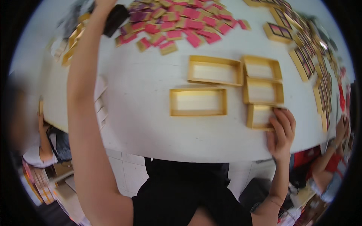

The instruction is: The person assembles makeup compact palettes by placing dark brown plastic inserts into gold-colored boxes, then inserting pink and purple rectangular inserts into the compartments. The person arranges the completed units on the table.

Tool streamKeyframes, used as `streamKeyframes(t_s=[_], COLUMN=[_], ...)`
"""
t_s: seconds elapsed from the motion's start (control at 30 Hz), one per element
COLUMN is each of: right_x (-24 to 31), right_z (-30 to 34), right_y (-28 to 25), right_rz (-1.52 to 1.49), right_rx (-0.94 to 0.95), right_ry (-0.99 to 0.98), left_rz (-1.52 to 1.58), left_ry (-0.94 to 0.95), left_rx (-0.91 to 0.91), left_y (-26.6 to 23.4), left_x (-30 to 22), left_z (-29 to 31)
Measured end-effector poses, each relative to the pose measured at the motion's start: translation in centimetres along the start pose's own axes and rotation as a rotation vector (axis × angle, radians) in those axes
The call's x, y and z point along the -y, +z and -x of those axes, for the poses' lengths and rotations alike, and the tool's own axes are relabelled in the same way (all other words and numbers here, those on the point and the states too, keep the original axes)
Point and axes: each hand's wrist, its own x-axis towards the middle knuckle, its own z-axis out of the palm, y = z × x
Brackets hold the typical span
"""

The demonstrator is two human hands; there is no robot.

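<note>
My right hand point(282, 130) is at the right end of a shallow gold box point(250, 116), fingers over its rim and thumb low at the near side. Two more open gold boxes, a middle one point(245, 91) and a far one point(278, 69), stand in a column behind it, touching. To their left, another open gold box point(215, 82) lies behind a separate one point(198, 114). My left arm reaches far forward. Its hand point(105, 2) is cut off by the top edge, beside a dark block-like thing point(116, 19), and its fingers are hidden.
A heap of small pink, purple and gold packets point(194, 24) covers the far table. Filled gold boxes point(279, 33) line the right side. White pieces point(101, 107) sit beside my left arm. Other people work at the left point(44, 145) and right point(327, 165) edges.
</note>
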Motion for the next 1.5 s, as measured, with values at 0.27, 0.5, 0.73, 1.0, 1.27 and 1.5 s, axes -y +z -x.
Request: streamKeyframes(t_s=[0.27,0.5,0.73,1.0,1.27,1.5], right_x=[0.1,-0.8,-3.1,-4.3,-5.7,-5.4], right_z=[0.1,0.9,-4.7,-6.8,-4.6,-5.1], right_y=[-0.1,-0.8,0.3,0.6,0.9,0.9], right_rz=[-0.062,-0.11,-0.326,-0.347,-0.3,-0.011], right_rx=[-0.038,-0.057,0.182,0.213,-0.14,-0.18], right_ry=[-0.004,-0.034,0.016,-0.004,0.046,-0.037], left_rz=[1.039,0.606,0.481,0.4,-0.517,0.066], left_ry=[1.18,0.962,0.637,0.684,0.091,0.491], left_rx=[0.58,0.513,0.683,0.598,0.092,0.212], left_y=[-14.0,-12.0,-7.8,-3.9,-8.7,-13.9], left_x=[-15.7,-12.0,-15.5,-15.9,-6.3,-5.5], left_z=[27.7,32.2,29.0,28.5,22.9,25.7])
